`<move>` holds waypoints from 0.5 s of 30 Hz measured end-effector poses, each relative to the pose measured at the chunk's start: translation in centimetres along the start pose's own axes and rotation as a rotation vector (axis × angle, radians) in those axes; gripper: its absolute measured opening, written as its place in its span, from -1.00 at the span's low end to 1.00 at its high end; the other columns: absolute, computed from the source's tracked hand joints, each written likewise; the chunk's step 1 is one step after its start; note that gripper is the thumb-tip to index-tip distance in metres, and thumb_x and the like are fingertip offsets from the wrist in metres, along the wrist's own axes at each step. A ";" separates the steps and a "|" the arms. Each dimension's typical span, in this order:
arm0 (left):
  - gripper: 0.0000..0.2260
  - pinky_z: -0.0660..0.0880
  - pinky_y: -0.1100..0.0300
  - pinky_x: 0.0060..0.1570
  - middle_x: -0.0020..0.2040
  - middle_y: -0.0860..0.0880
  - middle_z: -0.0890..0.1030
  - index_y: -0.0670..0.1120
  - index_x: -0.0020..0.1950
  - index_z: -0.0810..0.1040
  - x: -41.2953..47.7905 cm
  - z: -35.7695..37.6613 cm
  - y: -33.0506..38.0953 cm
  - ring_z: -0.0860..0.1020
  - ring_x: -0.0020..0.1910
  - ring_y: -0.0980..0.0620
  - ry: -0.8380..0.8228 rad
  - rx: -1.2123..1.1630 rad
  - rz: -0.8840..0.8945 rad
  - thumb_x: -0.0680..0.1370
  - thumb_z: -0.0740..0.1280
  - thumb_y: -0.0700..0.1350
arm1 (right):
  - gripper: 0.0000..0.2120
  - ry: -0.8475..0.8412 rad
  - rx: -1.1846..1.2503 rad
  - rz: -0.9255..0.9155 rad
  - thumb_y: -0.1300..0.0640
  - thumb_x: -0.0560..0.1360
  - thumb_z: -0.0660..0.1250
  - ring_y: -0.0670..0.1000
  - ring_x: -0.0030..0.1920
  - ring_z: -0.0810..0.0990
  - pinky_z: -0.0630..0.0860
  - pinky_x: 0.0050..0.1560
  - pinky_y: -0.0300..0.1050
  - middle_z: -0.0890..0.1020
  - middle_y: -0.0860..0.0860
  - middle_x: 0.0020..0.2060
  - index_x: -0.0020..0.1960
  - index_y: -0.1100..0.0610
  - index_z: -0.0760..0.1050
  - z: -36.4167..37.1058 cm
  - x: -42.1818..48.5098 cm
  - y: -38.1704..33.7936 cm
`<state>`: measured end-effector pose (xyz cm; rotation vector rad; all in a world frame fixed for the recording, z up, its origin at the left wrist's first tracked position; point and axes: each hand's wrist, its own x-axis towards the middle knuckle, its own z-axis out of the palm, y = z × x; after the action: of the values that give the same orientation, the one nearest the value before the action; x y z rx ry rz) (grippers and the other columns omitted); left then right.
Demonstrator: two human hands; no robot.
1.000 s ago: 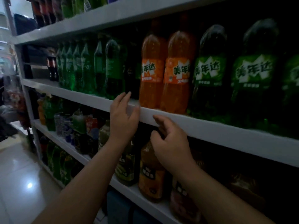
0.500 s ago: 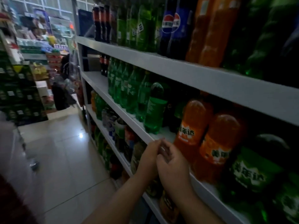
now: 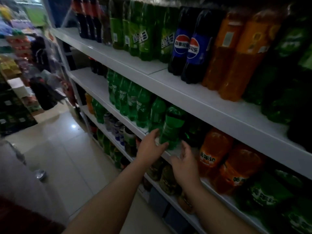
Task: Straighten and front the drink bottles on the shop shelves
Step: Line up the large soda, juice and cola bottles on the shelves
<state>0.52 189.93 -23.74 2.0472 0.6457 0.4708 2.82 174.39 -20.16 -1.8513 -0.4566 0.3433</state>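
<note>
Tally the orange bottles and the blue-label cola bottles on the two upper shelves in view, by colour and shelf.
Blue-label cola bottles, upper shelf: 2
Orange bottles, upper shelf: 2
Orange bottles, shelf below: 2
Total: 6

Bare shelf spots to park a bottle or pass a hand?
Free: front of upper white shelf, before light green bottles, left of blue-labelled cola bottles; left end of middle shelf, beside dark green bottles. Crowded: orange bottles rightward.

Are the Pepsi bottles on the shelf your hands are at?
No, the Pepsi bottles stand on the shelf above the left hand and right hand.
</note>
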 end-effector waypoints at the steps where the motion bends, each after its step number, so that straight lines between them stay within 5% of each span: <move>1: -0.29 0.44 0.13 0.22 0.37 0.04 0.45 0.01 0.49 0.26 0.8 -0.5 0.1 0.43 0.30 0.07 -0.014 0.032 0.047 0.42 0.41 0.22 | -0.43 0.063 0.001 0.021 0.19 0.51 0.30 -0.12 0.31 0.34 0.32 0.36 -0.04 0.39 -0.06 0.36 0.47 -0.03 0.22 0.6 0.4 -0.5; 6: -0.28 0.49 0.10 0.16 0.28 0.02 0.50 0.05 0.42 0.32 3.5 -1.1 1.1 0.49 0.23 0.04 -0.084 0.056 0.216 0.34 0.43 0.27 | -0.51 0.321 -0.002 0.052 0.21 0.52 0.26 -0.01 0.33 0.40 0.35 0.36 0.07 0.44 -0.01 0.34 0.43 0.03 0.30 2.2 3.3 -3.5; 11: -0.17 0.45 0.17 -0.02 0.27 -0.08 0.50 -0.05 0.44 0.24 4.9 -0.2 2.4 0.51 0.18 -0.04 -0.074 0.022 0.191 0.30 0.48 0.24 | -0.63 0.560 -0.061 0.072 0.25 0.53 0.22 -0.08 0.13 0.44 0.33 0.16 -0.20 0.50 -0.07 0.10 0.33 0.10 0.42 2.7 6.4 -6.4; 15: -0.29 0.48 0.14 -0.02 0.22 -0.11 0.53 -0.11 0.37 0.32 5.7 0.2 2.6 0.53 0.15 -0.07 -0.073 -0.023 0.173 0.36 0.47 0.17 | -0.81 0.710 -0.123 0.109 0.25 0.49 0.29 0.06 -0.01 0.52 0.28 -0.07 -0.32 0.53 0.07 -0.12 0.09 0.27 0.51 2.8 8.3 -7.7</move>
<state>5.86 192.06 -21.17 2.0976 0.4191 0.4986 7.80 182.85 -13.88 -1.9741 0.1147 -0.2817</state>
